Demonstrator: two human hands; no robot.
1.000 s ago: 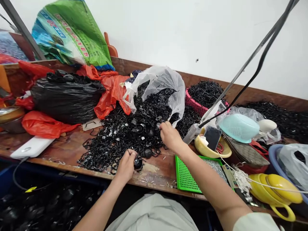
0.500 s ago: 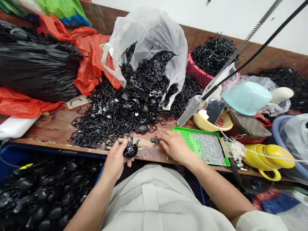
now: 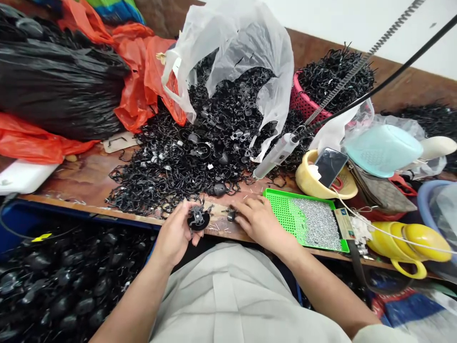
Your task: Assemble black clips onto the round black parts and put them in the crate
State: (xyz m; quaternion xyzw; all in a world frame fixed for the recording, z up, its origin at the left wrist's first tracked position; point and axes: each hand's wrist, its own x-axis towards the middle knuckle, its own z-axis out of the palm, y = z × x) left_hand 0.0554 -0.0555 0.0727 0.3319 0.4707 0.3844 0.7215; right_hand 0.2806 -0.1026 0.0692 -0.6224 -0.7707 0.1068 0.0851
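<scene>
My left hand [image 3: 174, 233] is closed around a round black plastic part [image 3: 198, 218] with thin arms sticking out, held just above the table's front edge. A small dark part [image 3: 231, 214] lies at the fingertips of my right hand [image 3: 259, 221], whose thumb and fingers are bent onto it over the tabletop. Its exact kind is too small to make out. Between and behind both hands spreads a heap of small black plastic pieces [image 3: 167, 166]. An electric screwdriver [image 3: 275, 156] hangs tilted from a coiled spring and cord, beyond my right hand.
Right of my right hand lies a green tray [image 3: 282, 209] with small silvery pieces. Behind it stand a yellow bowl [image 3: 303, 178] with a phone [image 3: 330, 166], and a pink basket [image 3: 300, 97]. A yellow mug [image 3: 389, 240] sits far right; a blue bin [image 3: 21, 216] is below left.
The view has shifted slightly. The hanging screwdriver has swung left, away from the tray. My right hand has drawn the small dark part slightly toward me; my left still holds the round part.
</scene>
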